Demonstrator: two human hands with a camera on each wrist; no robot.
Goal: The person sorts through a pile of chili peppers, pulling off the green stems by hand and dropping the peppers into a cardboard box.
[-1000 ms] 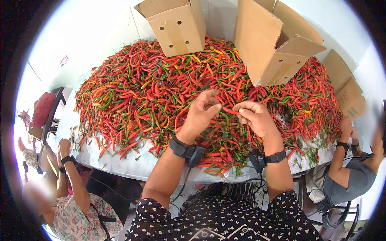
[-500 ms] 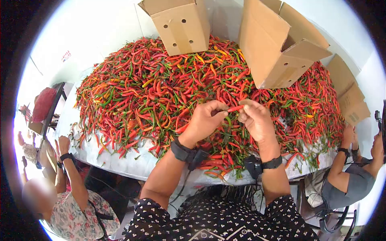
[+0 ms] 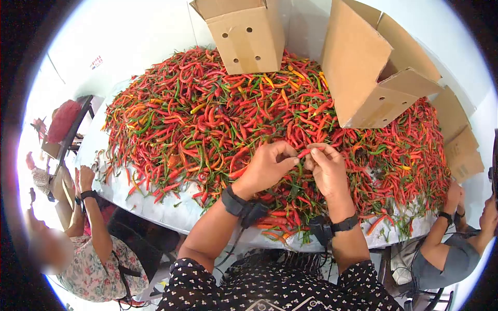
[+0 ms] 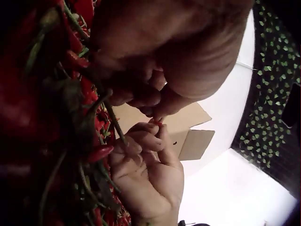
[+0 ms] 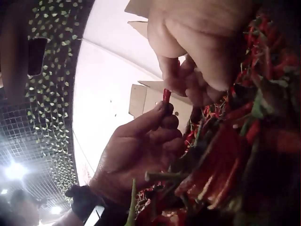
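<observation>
A slim red chili pepper (image 3: 305,152) spans the small gap between my two hands, over the near side of a big pile of chilies. My left hand (image 3: 265,167) pinches one end of it between thumb and forefinger. At the other end, the fingertips of my right hand (image 3: 329,173) pinch it too. In the right wrist view a short red piece of the chili (image 5: 166,96) stands out between the fingertips. Most of the chili's length is covered by fingers in both wrist views.
Loose red, orange and green chilies (image 3: 181,114) cover the white tabletop (image 3: 155,207). Two open cardboard boxes, one at the back (image 3: 246,44) and a larger one (image 3: 358,78) at right, stand at the pile. People sit at the left (image 3: 98,264) and right (image 3: 448,259).
The head view has shifted, so boxes and pile appear farther right. The chili has stayed pinched between both hands, while the right hand's fingers have shifted slightly along it.
</observation>
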